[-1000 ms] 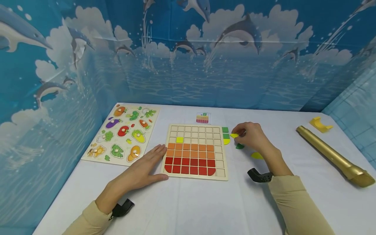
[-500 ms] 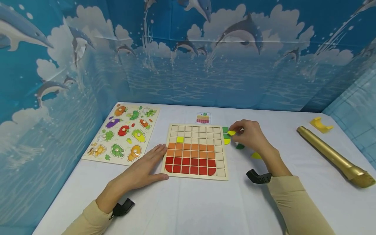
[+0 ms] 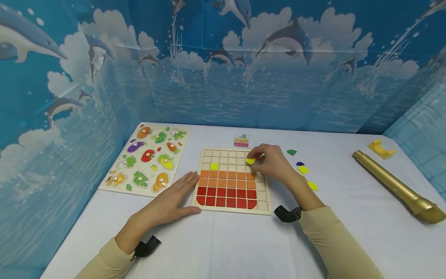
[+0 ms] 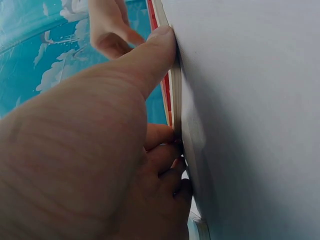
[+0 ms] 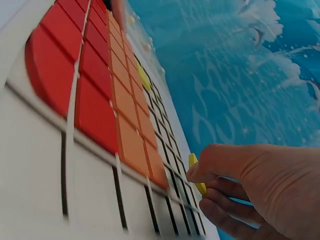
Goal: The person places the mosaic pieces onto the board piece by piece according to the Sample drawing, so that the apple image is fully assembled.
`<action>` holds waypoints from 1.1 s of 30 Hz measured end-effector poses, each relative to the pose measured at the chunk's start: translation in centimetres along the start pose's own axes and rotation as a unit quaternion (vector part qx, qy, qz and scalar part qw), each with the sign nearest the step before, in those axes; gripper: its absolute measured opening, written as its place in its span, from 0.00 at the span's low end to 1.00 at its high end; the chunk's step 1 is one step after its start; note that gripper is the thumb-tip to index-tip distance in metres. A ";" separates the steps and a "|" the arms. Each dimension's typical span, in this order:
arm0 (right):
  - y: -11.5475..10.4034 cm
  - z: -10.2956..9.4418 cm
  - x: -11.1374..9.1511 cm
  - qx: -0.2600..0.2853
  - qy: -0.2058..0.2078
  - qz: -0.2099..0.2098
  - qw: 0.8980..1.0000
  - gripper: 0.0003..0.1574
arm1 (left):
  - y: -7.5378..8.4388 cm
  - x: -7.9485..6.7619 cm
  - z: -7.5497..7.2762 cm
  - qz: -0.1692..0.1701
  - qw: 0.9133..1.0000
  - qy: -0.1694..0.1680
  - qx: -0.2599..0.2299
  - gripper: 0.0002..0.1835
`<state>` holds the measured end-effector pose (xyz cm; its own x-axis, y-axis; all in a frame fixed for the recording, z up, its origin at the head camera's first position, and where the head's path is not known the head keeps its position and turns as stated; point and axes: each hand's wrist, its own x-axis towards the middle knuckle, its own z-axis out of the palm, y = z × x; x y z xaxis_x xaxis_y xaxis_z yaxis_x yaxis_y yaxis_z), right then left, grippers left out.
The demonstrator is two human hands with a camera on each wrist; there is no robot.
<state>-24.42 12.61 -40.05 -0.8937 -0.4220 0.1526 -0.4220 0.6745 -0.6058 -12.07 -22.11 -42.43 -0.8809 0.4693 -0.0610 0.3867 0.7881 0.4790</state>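
Observation:
Between thumb and fingers, my right hand (image 3: 273, 164) pinches a small yellow tile (image 3: 250, 161). It is over the upper right part of a wooden grid board (image 3: 263, 193), close above the pale squares. Two rows of red tiles (image 3: 221, 192) and two rows of orange tiles (image 3: 221, 174) fill the board's lower part, and one yellow square tile (image 3: 214, 166) sits in the row above, at the left. My left hand (image 3: 167, 201) rests on the table, fingertips and thumb along the board's left edge; the left wrist view shows the thumb (image 4: 157, 45) at its rim.
Right of the board lie a green piece (image 3: 291, 152), a dark blue piece (image 3: 300, 164) and yellow pieces (image 3: 303, 169). A picture card (image 3: 242, 140) lies behind the board. A vegetable puzzle board (image 3: 146, 161) is left; a gold microphone (image 3: 397, 186) and yellow holder (image 3: 381, 148) lie far right.
My right hand has carried the yellow tile left, from beside the board to over its right columns. Loose pieces it covered now show; the green ones at the edge are hidden. My left hand stays put.

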 end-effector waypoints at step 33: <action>-8.2 8.0 5.3 -0.003 -0.086 -0.083 0.993 0.12 | -0.1 -0.2 0.0 -0.003 1.000 0.002 -0.006 0.55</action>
<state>-24.48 -0.04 -40.53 -0.7722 -0.6250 0.1145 -0.5635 0.5903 -0.5780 -11.94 -22.23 -42.48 -0.8845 0.4627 -0.0597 0.3782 0.7860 0.4891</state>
